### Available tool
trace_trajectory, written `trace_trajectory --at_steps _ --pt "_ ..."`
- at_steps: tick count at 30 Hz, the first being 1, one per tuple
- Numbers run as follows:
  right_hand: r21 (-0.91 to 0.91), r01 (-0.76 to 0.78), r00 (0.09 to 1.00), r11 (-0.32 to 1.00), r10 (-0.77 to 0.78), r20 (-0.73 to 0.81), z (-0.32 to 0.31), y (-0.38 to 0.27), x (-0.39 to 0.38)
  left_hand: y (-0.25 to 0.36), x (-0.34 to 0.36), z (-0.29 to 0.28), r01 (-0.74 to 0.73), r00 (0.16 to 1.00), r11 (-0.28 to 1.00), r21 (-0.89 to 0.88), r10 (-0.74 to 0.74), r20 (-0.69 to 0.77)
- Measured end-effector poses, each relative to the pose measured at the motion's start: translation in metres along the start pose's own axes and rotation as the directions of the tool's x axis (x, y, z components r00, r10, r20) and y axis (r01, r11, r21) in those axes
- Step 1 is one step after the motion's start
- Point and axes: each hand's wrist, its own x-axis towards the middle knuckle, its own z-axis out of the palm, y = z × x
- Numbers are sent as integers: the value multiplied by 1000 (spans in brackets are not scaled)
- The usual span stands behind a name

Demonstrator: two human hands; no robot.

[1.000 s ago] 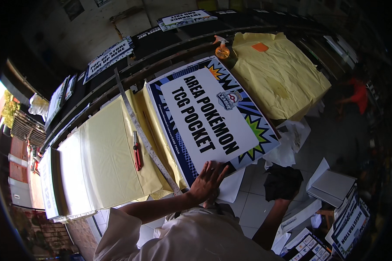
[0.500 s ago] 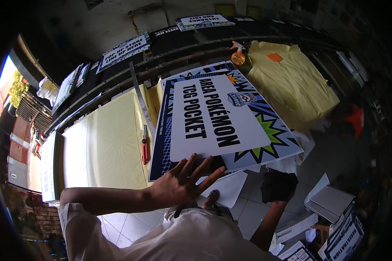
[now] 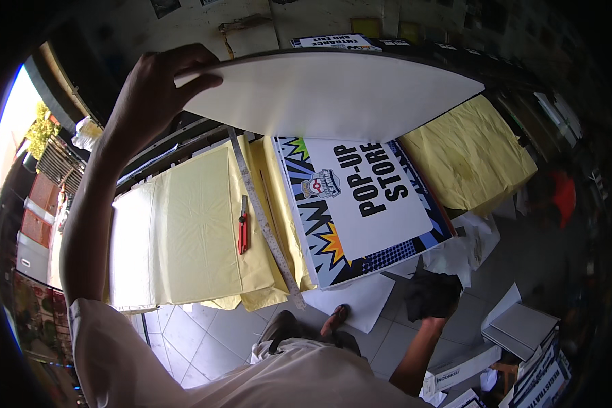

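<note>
My left hand (image 3: 166, 81) is raised at the upper left, thumb and fingers closed on the edge of a large sign board (image 3: 347, 92). The board is tilted up, its plain white back showing. Beneath it lies another printed sign board (image 3: 404, 228), white in the middle with a blue, orange and green comic-style border; the lifted board hides its far part. Low on the right, my right hand (image 3: 442, 319) is closed on a bunched black cloth (image 3: 430, 292), held just off the printed board's near corner. The cloth covers most of those fingers.
Left of the boards, yellow paper covers a flat stack (image 3: 180, 231) with a red utility knife (image 3: 243, 228) on it. A long metal ruler (image 3: 262, 221) lies between. Crumpled yellow paper (image 3: 476, 153) is at the right. Flat boxes (image 3: 520, 330) and more signs stand at the lower right.
My left hand went from lying flat on the top sign to gripping its edge up high, tilting it and uncovering the sign below. My right hand still holds the black cloth.
</note>
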Motion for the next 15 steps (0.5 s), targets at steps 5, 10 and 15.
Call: trace_trajectory --at_steps 5,10,15 --pt "-37 -7 993 999 11 114 -33 11 -21 -71 -4 -84 64 998 983 171 -64 -2" --pt "58 -152 950 987 129 285 -17 24 -49 -95 -89 -168 278 959 954 115 -268 -95" --pt "-260 111 966 959 -42 257 18 65 -85 -136 -249 -229 491 871 819 296 -466 -156"
